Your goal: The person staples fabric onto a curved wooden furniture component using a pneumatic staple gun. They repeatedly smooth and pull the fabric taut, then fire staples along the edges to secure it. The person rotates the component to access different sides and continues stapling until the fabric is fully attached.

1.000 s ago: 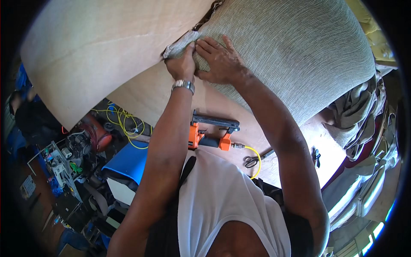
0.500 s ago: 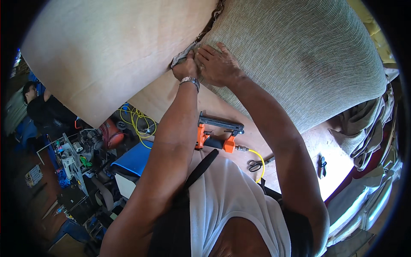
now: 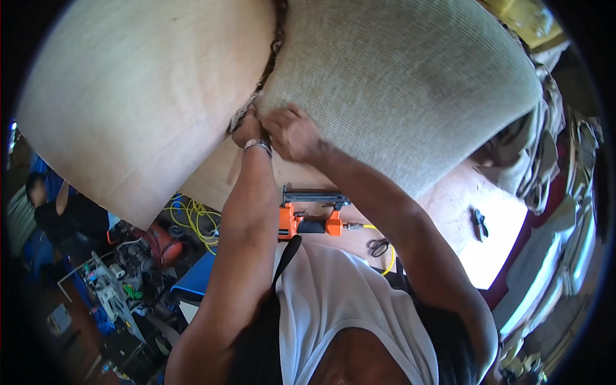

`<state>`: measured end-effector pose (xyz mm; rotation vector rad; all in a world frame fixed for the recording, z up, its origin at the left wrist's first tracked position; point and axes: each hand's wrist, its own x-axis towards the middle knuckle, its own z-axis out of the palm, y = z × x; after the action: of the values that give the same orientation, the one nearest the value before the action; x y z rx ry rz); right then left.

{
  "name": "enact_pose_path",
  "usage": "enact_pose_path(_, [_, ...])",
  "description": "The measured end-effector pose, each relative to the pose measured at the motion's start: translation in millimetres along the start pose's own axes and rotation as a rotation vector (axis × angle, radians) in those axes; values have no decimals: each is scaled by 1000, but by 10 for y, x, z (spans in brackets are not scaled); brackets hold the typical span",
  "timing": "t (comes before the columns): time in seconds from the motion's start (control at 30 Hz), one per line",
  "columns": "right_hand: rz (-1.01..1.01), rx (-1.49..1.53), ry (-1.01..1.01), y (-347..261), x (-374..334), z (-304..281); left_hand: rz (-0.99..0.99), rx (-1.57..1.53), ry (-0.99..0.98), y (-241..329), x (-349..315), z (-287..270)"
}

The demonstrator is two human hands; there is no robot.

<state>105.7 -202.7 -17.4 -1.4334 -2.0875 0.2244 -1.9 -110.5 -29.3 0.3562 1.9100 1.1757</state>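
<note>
A large cushion-like piece covered in grey-beige woven fabric (image 3: 398, 83) lies against a wide pale board (image 3: 141, 83), with a ragged dark edge between them. At the near end of that seam my left hand (image 3: 247, 133), a metal watch at its wrist, is closed on the fabric's folded edge. Right beside it, my right hand (image 3: 295, 136) has its fingers curled in against the fabric cover; they are slightly blurred. Close to my body, an orange and black staple gun (image 3: 311, 219) lies on the table with a yellow air hose attached.
Scissors (image 3: 378, 248) and dark pliers (image 3: 479, 224) lie on the pale tabletop (image 3: 449, 199). Bunched fabric (image 3: 532, 147) hangs at the right. On the left are a coiled yellow hose (image 3: 192, 221), a red compressor (image 3: 163, 247), tool clutter and another person (image 3: 64, 215).
My view has shifted, so the cushion and board sit differently. My right hand's fingers, flatter on the fabric before, are now curled in. My left hand keeps its hold on the edge.
</note>
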Motion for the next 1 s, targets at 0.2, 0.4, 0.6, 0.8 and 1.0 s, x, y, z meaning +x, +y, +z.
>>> enact_pose_path(0.2, [130, 302, -256, -1079, -1869, -259, -142, 269, 97, -164, 328, 73])
enact_pose_path(0.4, [470, 83, -524, -1536, -2003, -11, -98, 250, 37, 11, 146, -52])
enact_pose_path(0.6, [601, -223, -408, -1436, -2173, 383, 0, 128, -120, -343, 353, 162])
enact_pose_path(0.8, [455, -82, -525, -1422, -1817, -132, -34, 68, -119, -408, 516, 140])
enact_pose_path(1.0, [842, 246, -538, -1307, -1192, -1209, 19, -51, -189, -475, 435, 161])
